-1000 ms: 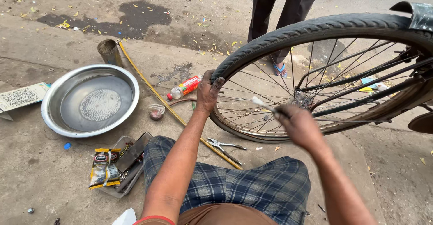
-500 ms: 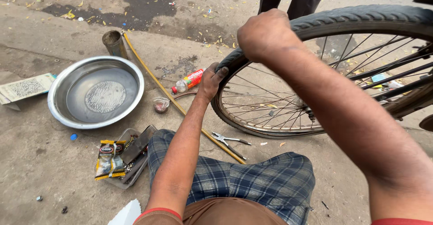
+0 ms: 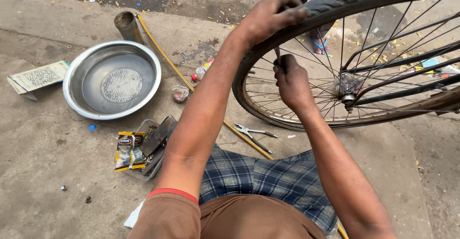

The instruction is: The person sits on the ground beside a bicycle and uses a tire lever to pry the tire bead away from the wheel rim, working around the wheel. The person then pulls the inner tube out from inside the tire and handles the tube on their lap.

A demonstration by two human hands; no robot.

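So the ground here is rough grey concrete pavement (image 3: 43, 153) with a dark damp patch at the top. On it, upper left, there's a big steel basin (image 3: 112, 79) holding a bit of water, with a small metal cylinder (image 3: 126, 26) just above it. A long yellow rod (image 3: 165, 57) runs diagonally past toward the bottom middle. Far left lies a printed paper booklet (image 3: 38, 76). Lower left of centre sit some yellow-black packets (image 3: 128, 150), and pliers (image 3: 256, 134) lie near the middle.
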